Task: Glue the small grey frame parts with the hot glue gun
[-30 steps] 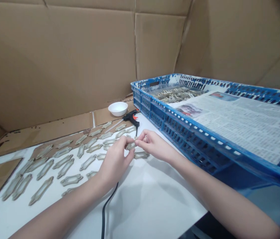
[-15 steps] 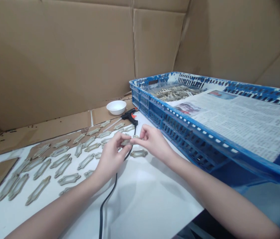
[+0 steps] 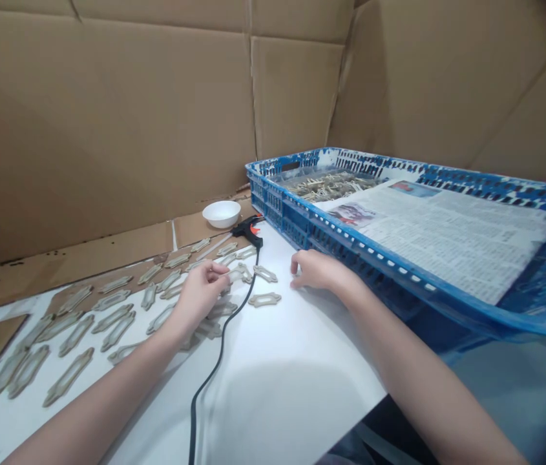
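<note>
My left hand (image 3: 203, 289) is closed in a pinch, its fingertips on the end of a grey metal label holder frame (image 3: 240, 272). This frame has an open window and shaped ends. To its right another label holder (image 3: 265, 274) lies on the white sheet, with a further label holder (image 3: 265, 299) just below it. My right hand (image 3: 320, 270) hovers over the sheet to the right of these, thumb and index finger apart, holding nothing I can see. Many similar frames (image 3: 76, 336) are spread out to the left; my left forearm hides some of them.
A black glue gun (image 3: 248, 230) lies behind the frames, its black cable (image 3: 219, 361) running toward me. A white bowl (image 3: 221, 214) stands beside it. At right is a blue plastic crate (image 3: 374, 258) with newspaper (image 3: 447, 239) and a heap of small pieces (image 3: 333, 185). Cardboard walls (image 3: 108, 129) enclose the back.
My hands were together at one frame and have moved apart, the right one going right and opening. A second label holder now shows on the sheet between them. The view has shifted slightly.
</note>
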Tool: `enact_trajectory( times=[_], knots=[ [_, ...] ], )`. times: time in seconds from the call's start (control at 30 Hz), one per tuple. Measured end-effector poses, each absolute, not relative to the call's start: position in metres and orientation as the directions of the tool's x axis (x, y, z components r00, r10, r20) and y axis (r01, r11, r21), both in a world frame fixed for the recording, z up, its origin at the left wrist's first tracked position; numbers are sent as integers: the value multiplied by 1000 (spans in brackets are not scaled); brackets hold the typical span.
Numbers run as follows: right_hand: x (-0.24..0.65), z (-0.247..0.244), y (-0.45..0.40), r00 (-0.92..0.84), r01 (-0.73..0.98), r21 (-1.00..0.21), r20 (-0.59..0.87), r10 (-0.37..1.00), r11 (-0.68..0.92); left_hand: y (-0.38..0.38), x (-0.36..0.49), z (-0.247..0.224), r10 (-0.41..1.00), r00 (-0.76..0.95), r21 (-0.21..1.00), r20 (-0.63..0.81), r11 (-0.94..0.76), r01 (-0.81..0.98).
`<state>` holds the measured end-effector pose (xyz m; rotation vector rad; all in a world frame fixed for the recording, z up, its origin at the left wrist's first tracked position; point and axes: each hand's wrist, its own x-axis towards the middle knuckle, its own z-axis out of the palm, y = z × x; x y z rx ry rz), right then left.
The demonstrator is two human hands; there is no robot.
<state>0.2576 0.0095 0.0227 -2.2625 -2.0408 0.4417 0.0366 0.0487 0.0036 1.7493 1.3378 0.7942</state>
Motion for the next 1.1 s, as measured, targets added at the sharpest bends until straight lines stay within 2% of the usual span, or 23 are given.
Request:
enact_trajectory(
  times=[0.3, 0.67, 0.87, 1.1],
  knots=[
    [253, 10, 19, 14, 975, -212, -219, 976, -62, 56, 38, -9, 928, 367, 783, 67, -276, 557],
    [254, 12, 18, -18, 972, -230, -299, 954, -54, 43, 46, -13, 910, 399, 691, 116, -362, 626],
    [254, 14, 18, -44, 969, -244, -345, 937, -45, 46, 46, -19, 866, 459, 552, 199, -486, 678],
    [254, 16, 15, -81, 960, -279, -366, 927, -26, 46, 46, -19, 861, 472, 521, 191, -496, 695]
  ],
)
